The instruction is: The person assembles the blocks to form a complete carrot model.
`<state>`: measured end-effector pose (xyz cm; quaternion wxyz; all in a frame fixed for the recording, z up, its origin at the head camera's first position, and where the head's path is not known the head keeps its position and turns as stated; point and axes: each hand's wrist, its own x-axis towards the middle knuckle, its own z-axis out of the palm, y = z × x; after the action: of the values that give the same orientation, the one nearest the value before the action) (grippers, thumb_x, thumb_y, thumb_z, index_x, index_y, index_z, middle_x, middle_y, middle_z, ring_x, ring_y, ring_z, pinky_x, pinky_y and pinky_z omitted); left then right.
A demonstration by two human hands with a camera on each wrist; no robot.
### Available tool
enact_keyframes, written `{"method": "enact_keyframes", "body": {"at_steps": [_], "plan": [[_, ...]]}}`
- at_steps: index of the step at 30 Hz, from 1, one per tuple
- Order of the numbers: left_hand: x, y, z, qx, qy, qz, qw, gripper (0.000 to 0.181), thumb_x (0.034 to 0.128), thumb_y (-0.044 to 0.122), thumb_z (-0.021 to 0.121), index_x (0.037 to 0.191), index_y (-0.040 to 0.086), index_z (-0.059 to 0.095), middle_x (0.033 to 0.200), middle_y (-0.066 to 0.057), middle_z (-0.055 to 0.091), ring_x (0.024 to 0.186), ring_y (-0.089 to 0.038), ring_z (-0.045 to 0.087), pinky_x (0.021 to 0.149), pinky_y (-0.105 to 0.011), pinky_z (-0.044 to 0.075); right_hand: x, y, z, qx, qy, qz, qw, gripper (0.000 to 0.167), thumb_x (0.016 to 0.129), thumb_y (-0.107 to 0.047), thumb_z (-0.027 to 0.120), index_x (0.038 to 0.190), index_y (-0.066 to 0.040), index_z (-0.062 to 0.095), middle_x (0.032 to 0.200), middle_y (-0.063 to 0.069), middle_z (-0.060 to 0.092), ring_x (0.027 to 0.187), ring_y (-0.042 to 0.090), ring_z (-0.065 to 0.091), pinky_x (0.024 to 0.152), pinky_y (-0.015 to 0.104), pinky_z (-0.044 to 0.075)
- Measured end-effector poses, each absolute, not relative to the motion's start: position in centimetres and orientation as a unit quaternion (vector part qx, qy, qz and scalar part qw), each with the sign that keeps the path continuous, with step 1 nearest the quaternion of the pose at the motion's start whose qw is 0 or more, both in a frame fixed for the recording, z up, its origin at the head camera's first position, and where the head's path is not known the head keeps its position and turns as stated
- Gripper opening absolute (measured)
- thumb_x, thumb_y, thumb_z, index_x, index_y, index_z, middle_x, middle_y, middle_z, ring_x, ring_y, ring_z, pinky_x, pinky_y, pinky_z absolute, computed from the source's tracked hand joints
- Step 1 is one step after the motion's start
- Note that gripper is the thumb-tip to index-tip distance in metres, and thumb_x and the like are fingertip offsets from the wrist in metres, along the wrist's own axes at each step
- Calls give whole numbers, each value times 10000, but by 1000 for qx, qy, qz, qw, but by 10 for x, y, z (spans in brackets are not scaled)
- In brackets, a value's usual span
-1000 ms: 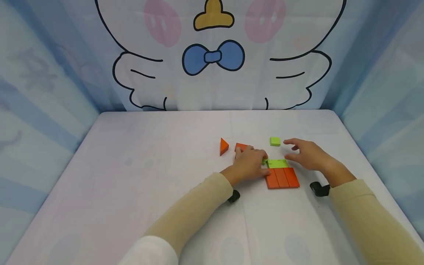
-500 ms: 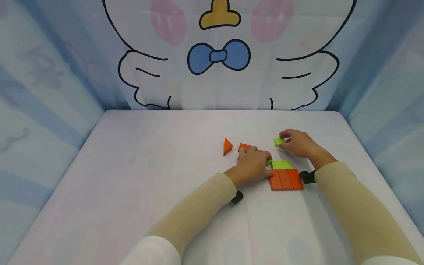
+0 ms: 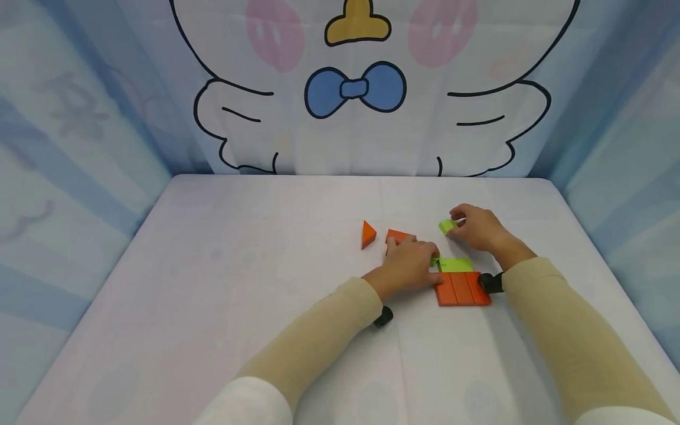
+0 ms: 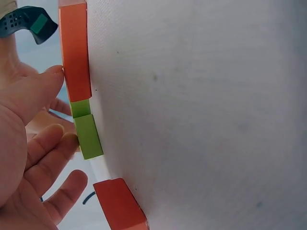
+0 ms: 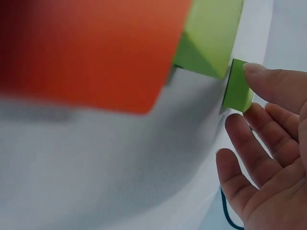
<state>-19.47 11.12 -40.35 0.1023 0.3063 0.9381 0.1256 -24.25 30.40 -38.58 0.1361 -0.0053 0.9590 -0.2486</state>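
Observation:
My right hand [image 3: 480, 230] pinches a small green block [image 3: 447, 226] between thumb and fingers at the back right; the right wrist view shows the thumb on one face of that green block [image 5: 237, 86]. Nearer to me, several orange blocks [image 3: 463, 289] lie side by side, with a green piece [image 3: 455, 265] along their far edge. My left hand [image 3: 406, 267] is at their left side; in the left wrist view its thumb touches the orange block [image 4: 76, 52] and a fingertip touches a green block [image 4: 88, 136].
An orange triangular block [image 3: 368, 235] stands to the left of my left hand. Another orange block [image 3: 399, 235] lies just beyond that hand, partly covered by its fingers. A patterned cloth hangs behind the white table [image 3: 212, 283].
My right hand has moved back to the lone green block, taken it between thumb and fingers and turned it slightly. My left hand has stayed beside the orange and green blocks.

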Motion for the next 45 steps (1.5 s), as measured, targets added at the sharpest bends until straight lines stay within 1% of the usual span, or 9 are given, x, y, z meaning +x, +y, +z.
{"method": "enact_keyframes", "body": {"at_steps": [6,11,14,20,25,33,45], "plan": [[-194,111,-404,308,938,123,100,457,894,544,701,1262,279,642,1149,146,645,1129,-124,472,941,-469,316,-243,304,-385,-22,959,-244,140,496,972,-144,625,1392,56,454,1373,276,508,1228,438,498,1010,562,417],[-194,111,-404,310,937,124,99,460,892,547,701,1260,277,640,1144,147,645,1140,-126,470,914,-449,322,-239,308,-382,-34,964,-224,142,453,969,-138,634,1348,65,492,1350,302,522,1189,446,514,999,577,415],[-194,111,-405,308,939,121,98,464,893,553,697,1260,277,636,1154,147,644,1142,-124,472,922,-454,322,-234,314,-380,-37,964,-219,146,450,966,-138,647,1340,67,504,1350,307,521,1175,447,519,993,584,416],[-193,111,-404,309,939,118,96,468,896,557,690,1265,275,636,1156,149,645,1064,-100,460,921,-451,317,-221,329,-379,-42,963,-219,150,451,961,-152,653,1333,63,514,1325,278,539,1175,446,523,956,573,451],[-192,111,-403,309,938,118,98,467,899,558,686,1267,275,637,1183,142,646,1118,-114,469,943,-456,312,-210,339,-381,-35,962,-224,154,443,954,-151,654,1325,53,523,1314,270,545,1168,445,526,950,575,456],[-192,111,-403,303,940,119,105,468,904,551,684,1278,275,632,1238,130,638,1285,-172,446,989,-481,302,-195,343,-384,-37,959,-231,158,469,957,-171,669,1350,39,521,1327,268,540,1161,441,525,950,578,458],[-191,111,-404,304,939,124,103,475,905,542,688,1287,267,634,1258,118,636,1308,-186,435,1009,-502,299,-186,342,-390,-42,959,-238,151,490,944,-191,696,1354,23,534,1323,253,554,1151,431,546,943,565,474]]}}
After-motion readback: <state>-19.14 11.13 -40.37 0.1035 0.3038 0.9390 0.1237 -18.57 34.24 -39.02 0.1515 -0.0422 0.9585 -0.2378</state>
